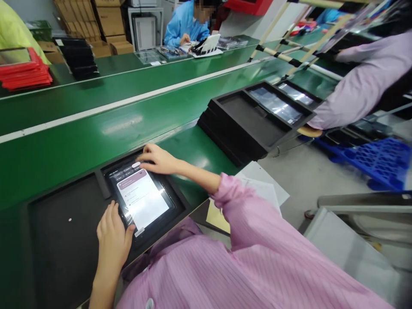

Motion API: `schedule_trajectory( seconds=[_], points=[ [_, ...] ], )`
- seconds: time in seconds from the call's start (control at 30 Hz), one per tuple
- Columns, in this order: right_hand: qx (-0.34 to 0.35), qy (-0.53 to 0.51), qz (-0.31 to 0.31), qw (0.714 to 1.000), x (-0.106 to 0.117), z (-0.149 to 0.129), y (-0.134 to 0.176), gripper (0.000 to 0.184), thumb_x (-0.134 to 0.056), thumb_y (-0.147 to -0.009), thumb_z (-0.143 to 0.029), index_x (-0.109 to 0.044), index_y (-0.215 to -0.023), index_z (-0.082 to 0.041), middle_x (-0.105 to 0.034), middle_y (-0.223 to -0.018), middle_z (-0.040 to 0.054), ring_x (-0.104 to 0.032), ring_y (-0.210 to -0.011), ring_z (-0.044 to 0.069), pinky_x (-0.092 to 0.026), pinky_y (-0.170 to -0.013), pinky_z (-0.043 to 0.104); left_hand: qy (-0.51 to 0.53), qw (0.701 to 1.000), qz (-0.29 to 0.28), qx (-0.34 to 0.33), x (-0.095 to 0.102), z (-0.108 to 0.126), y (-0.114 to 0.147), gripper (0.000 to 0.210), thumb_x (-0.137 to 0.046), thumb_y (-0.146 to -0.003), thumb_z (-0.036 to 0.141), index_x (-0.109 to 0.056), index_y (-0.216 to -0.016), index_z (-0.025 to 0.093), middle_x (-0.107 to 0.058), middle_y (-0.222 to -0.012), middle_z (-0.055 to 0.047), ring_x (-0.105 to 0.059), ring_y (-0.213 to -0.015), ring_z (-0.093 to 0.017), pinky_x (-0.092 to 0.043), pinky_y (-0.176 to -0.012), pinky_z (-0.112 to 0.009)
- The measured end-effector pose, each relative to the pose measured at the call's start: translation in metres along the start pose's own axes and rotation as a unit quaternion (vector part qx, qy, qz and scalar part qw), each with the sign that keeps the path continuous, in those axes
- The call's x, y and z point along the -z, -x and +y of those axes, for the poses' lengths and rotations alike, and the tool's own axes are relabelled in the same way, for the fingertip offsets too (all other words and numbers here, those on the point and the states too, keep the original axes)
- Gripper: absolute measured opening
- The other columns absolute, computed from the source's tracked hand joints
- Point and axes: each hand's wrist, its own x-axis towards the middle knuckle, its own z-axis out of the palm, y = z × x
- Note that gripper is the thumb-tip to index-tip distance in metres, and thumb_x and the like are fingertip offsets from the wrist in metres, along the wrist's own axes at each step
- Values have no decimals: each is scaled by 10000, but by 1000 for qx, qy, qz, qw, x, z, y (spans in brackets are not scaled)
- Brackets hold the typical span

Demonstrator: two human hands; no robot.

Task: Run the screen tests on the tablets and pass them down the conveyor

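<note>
A tablet with a lit screen lies in the right compartment of a black foam tray. The screen shows a dark panel with buttons at the top and a white and mauve page below. My left hand rests at the tablet's left side, its fingers stretched out and thumb apart near a small white label at the lower edge. Over the tablet's upper end is my right hand, fingers apart and somewhat bent, with fingertips at the top buttons; whether they touch the glass I cannot tell.
Stacked black foam trays hold tablets at the right. Behind the green bench a co-worker in blue sits. Red sleeves are piled far left. Another person's sleeve, papers and a blue pallet are at right.
</note>
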Motion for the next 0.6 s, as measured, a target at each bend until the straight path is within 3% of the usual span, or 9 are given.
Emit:
schedule_trajectory(
  seconds=[0.07, 0.1, 0.2, 0.3, 0.37, 0.5, 0.6],
  points=[
    [86, 10, -28, 996, -15, -5, 31, 277, -664, -938, -486, -784, -1133, -331, -522, -1409, 112, -432, -1307, 296, -343, -1099, 472, -6, 1000, -1, 0, 1, 4, 0, 875, -145, -993, 688, -214, -1586, 48, -447, -1497, -295, -450, -1343, -426, -409, -1028, -576],
    [88, 18, -35, 995, -23, -8, 43, 242, -667, -930, -505, -803, -1066, -357, -476, -1471, 93, -381, -1351, 320, -298, -1122, 520, -10, 1000, -2, 0, 1, 5, -1, 885, -141, -988, 696, -217, -1583, 46, -451, -1494, -294, -453, -1340, -425, -409, -1027, -569],
    [-33, 34, 8, 999, -45, -10, 55, 279, -553, -1001, -461, -798, -1086, -358, -382, -1558, 79, -309, -1398, 336, -240, -1142, 573, -21, 1000, -2, 4, 0, 6, -1, 902, -138, -979, 710, -247, -1565, 33, -464, -1478, -293, -456, -1336, -427, -408, -1018, -557],
    [-172, 36, 92, 980, -57, -9, 48, 374, -460, -1026, -338, -696, -1309, -275, -366, -1548, 148, -304, -1396, 323, -303, -1124, 536, -24, 1000, -4, 13, 1, 6, -1, 898, -145, -981, 708, -263, -1557, 30, -476, -1466, -293, -461, -1329, -426, -406, -1011, -555],
    [-227, 55, 123, 965, -61, -8, 43, 388, -495, -972, -250, -688, -1308, -217, -373, -1534, 180, -312, -1383, 346, -317, -1114, 548, -19, 1000, -6, 15, 3, 7, 0, 890, -141, -983, 705, -259, -1559, 38, -474, -1469, -287, -463, -1328, -422, -401, -1016, -552],
    [-237, 67, 115, 962, -63, -4, 42, 440, -545, -821, -101, -735, -1205, -202, -351, -1552, 175, -319, -1362, 381, -326, -1098, 581, -16, 1000, -9, 15, 5, 9, 2, 862, -156, -991, 694, -231, -1572, 60, -466, -1482, -275, -460, -1334, -421, -396, -1023, -548],
    [-222, 44, 120, 967, -65, -1, 45, 456, -529, -786, -74, -739, -1171, -202, -403, -1491, 178, -338, -1344, 362, -355, -1080, 560, -21, 1000, -10, 17, 2, 8, 2, 883, -161, -981, 713, -227, -1574, 63, -471, -1476, -280, -470, -1320, -430, -404, -1013, -555]
  ],
)
